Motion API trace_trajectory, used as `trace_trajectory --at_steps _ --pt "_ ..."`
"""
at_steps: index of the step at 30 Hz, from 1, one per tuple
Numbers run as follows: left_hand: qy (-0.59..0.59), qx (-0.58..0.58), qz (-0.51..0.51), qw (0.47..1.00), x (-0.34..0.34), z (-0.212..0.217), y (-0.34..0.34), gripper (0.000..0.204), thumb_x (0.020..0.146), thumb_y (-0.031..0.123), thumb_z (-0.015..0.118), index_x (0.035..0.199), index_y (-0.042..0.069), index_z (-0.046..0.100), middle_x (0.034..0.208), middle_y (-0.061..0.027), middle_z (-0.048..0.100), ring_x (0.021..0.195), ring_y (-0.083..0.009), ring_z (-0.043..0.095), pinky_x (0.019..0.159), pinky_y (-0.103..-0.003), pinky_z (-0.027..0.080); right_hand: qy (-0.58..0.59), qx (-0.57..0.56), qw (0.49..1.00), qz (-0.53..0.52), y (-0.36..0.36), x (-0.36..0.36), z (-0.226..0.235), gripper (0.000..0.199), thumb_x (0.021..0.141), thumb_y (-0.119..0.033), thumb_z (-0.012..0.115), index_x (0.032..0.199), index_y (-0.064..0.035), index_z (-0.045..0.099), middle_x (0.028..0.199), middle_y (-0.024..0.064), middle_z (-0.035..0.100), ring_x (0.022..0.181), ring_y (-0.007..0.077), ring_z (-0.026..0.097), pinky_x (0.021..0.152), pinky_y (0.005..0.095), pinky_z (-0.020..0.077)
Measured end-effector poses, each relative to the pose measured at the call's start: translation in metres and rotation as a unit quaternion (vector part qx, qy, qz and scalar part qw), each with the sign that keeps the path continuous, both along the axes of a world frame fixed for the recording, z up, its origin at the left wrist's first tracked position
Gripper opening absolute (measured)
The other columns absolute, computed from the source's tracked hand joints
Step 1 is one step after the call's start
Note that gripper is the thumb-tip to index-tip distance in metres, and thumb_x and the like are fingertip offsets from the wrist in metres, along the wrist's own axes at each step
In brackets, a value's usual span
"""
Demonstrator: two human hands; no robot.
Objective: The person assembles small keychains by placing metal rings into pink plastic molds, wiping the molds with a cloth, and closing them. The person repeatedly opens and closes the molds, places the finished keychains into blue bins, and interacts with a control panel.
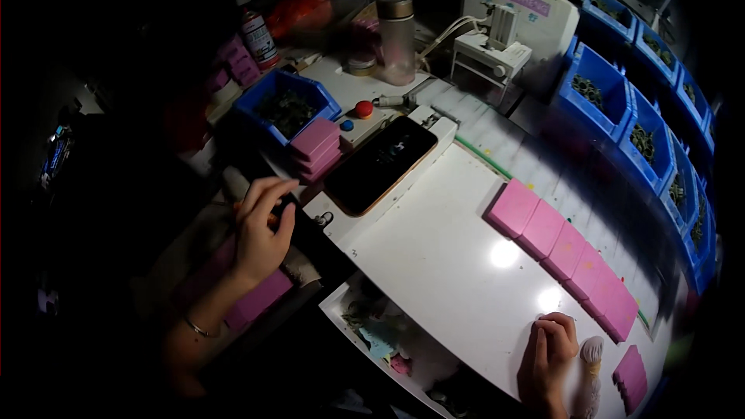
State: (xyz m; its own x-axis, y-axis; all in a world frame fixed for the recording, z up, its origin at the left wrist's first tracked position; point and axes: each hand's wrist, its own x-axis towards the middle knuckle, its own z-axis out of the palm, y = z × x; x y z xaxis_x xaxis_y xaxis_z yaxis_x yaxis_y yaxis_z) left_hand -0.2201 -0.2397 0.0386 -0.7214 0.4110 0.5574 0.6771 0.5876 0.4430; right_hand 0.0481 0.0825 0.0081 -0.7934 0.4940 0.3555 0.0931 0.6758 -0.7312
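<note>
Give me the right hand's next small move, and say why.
Probably shift the right hand rightward to the near end of the row of pink blocks: it is on or just above the white tabletop, fingers curled, nothing visibly held, and that end lies close by. I'd pass clear of the pale tufted thing beside it.
</note>
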Motion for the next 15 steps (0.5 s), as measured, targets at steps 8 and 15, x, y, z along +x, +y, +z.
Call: trace_trajectory --at_steps 8,15 --pt "-0.078 0.055 0.069 0.993 0.009 -0.036 -0.048 0.025 0.084 -0.001 0.054 0.109 0.0 0.057 0.104 -0.0087 0.051 0.088 -0.0185 0.058 0.076 -0.026 0.048 -0.011 0.163 0.986 0.025 -0.004 -0.008 -0.005 0.019 0.074 0.016 0.05 0.086 0.0037 0.057 0.088 0.0154 0.053 0.074 0.0232 0.053 0.063 0.0266 0.0422" --pt "-0.145 0.162 0.069 0.974 -0.051 -0.055 -0.057 0.021 0.089 0.002 0.054 0.109 0.0 0.058 0.098 -0.0066 0.058 0.087 -0.014 0.059 0.077 -0.024 0.048 -0.15 0.126 0.981 0.008 -0.018 -0.003 0.018 0.012 0.089 -0.004 0.05 0.096 0.0034 0.057 0.103 0.0176 0.054 0.085 0.0256 0.055 0.073 0.032 0.0456"
